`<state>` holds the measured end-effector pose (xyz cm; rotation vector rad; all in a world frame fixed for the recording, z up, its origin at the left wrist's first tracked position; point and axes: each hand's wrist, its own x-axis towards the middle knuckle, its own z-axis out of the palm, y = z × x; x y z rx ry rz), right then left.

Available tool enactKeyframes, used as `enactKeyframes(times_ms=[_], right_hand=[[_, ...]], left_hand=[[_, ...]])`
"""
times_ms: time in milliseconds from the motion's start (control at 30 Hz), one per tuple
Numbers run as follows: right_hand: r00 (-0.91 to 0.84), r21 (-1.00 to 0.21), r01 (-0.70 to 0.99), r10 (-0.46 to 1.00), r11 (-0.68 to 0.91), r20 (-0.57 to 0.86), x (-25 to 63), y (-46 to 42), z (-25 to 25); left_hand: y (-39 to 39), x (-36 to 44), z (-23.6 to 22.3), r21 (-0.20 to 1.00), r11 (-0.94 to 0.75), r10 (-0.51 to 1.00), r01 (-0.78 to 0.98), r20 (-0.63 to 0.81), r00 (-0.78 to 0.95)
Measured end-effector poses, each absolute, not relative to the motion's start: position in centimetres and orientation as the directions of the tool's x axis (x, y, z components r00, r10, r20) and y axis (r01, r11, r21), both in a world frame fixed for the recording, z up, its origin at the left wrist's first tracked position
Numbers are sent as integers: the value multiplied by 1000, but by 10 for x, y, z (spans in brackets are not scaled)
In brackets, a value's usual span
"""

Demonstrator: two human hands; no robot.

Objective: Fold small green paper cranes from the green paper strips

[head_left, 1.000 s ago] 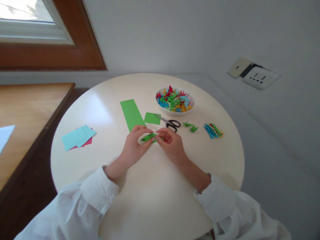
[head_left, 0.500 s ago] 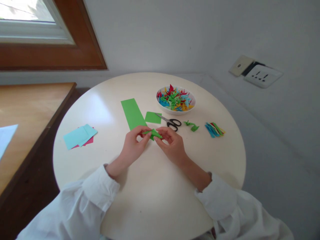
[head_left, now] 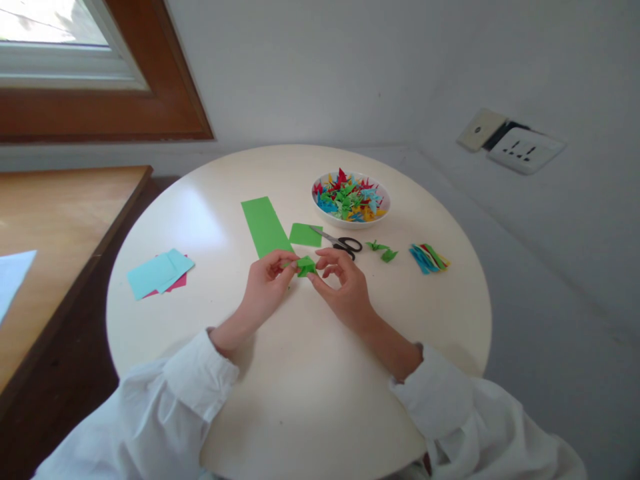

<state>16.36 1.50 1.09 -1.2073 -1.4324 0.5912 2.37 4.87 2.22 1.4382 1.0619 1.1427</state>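
Observation:
A small folded piece of green paper (head_left: 305, 266) is pinched between my left hand (head_left: 267, 287) and my right hand (head_left: 342, 285), just above the round cream table (head_left: 300, 373). Fingertips of both hands close on it, the left from the left side, the right from the right. Part of the fold is hidden by my fingers. Behind my hands lie a long green paper strip (head_left: 263, 225) and a smaller green paper piece (head_left: 305, 235).
Black-handled scissors (head_left: 340, 243) lie beside a white bowl (head_left: 351, 201) heaped with colourful folded papers. Two small green folded shapes (head_left: 381, 251) and a bundle of coloured strips (head_left: 428, 259) sit right. Light blue and pink sheets (head_left: 159, 273) lie left. A wooden desk (head_left: 55, 227) stands left.
The green paper has gone from a long flat shape on the table to a smaller, bunched fold lifted between my fingertips. My hands have shifted slightly away from me.

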Motion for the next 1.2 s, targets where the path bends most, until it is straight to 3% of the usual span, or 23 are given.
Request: enactKeyframes(times_ms=[400, 633, 800, 1067, 1200], right_hand=[[112, -818, 353, 848, 454, 519, 168, 16, 10], [62, -879, 223, 893, 422, 445, 168, 14, 9], [78, -879, 265, 900, 396, 429, 167, 15, 8], [73, -841, 392, 899, 373, 432, 170, 16, 11], [64, -806, 467, 895, 364, 442, 173, 17, 14]], left_hand=[[47, 25, 25, 998, -47, 961, -44, 57, 270], [44, 25, 29, 999, 27, 921, -24, -15, 389], [45, 26, 26, 998, 16, 912, 60, -39, 409], [49, 19, 22, 937, -225, 960, 269, 165, 227], [48, 16, 23, 903, -347, 917, 254, 269, 294]])
